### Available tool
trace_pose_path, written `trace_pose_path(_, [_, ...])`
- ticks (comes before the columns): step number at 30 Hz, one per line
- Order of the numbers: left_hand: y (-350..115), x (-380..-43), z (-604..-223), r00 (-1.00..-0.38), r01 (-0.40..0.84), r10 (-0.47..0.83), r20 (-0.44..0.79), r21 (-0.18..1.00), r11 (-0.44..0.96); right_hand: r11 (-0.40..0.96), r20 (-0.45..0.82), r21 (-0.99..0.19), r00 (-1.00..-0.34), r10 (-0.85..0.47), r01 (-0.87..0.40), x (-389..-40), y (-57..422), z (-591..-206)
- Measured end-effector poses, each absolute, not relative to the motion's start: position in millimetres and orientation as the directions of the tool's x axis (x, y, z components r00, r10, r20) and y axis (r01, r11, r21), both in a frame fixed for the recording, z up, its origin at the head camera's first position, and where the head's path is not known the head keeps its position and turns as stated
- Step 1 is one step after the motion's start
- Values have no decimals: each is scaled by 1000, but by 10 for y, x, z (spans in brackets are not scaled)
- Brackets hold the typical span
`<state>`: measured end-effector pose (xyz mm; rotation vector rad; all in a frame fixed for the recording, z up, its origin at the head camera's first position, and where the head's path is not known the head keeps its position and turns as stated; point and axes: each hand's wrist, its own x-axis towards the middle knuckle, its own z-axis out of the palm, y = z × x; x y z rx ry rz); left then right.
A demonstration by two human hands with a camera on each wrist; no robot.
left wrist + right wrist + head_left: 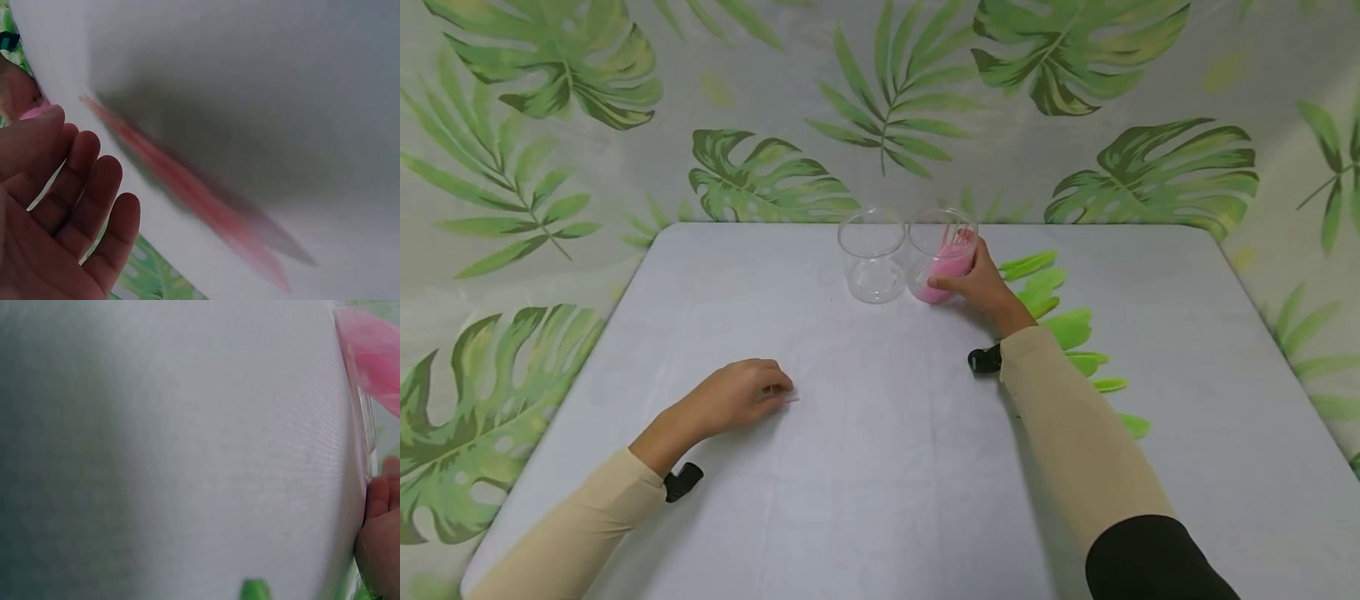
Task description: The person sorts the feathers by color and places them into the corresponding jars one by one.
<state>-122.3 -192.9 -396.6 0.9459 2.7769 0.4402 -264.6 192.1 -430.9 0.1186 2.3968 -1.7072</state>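
My right hand [973, 279] grips a clear cup [925, 271] from its right side, thumb across the front. Inside that cup several pink plastic forks [953, 254] lean to the right, tines up. A second clear cup [872, 258] stands beside it on the left. My left hand [741, 396] is low over the white table with fingers loosely bent. In the left wrist view, a slim pink utensil [181, 187], blurred, lies just beyond the left fingertips [111, 172], with its shadow beside it. Its tip peeks out past the fingers in the head view.
A column of green plastic utensils [1067, 329] lies to the right, partly hidden under my right forearm. The white tablecloth [880, 483] ends at the back against a leaf-patterned cloth [887, 108]. Dark wrist cameras [683, 482] sit on both sleeves.
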Motion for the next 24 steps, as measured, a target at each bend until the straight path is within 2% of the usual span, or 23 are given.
trace_pose_path(8, [-1923, -1216, -4111, -805, 540, 589, -73, 321, 778, 337, -212, -923, -977, -36, 188, -2664, 1927, -4310])
trace_pose_path(14, [-1895, -1225, -4144, -806, 560, 591, -28, 285, 778, 339, -217, -922, -975, -46, 189, -2677, 1929, -4312])
trace_pose_path(24, [-1848, -1210, -4148, -797, 578, 603, -37, 245, 779, 321, -212, -928, -976, -43, 187, -2666, 1918, -4314])
